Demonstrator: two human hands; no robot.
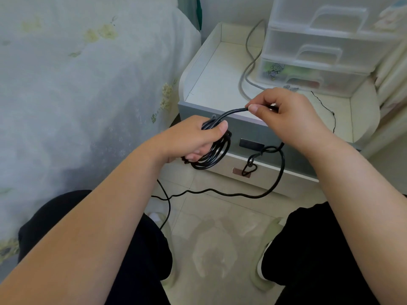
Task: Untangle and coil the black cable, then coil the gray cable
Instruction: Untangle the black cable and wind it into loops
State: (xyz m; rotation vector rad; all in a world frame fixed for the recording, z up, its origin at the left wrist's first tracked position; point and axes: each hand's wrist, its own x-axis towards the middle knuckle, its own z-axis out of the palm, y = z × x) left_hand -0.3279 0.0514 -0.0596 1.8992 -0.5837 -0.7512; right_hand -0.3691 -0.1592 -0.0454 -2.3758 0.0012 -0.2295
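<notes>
The nightstand (211,84) is standing at 12 o'clock, the gray cable (250,62) lying on it. Your left hand (193,137) is gripping the black cable (217,155) coil, fingers curled round. Your right hand (286,115), at 2 o'clock, is pinching its free strand; a knotted length is dangling below.
</notes>
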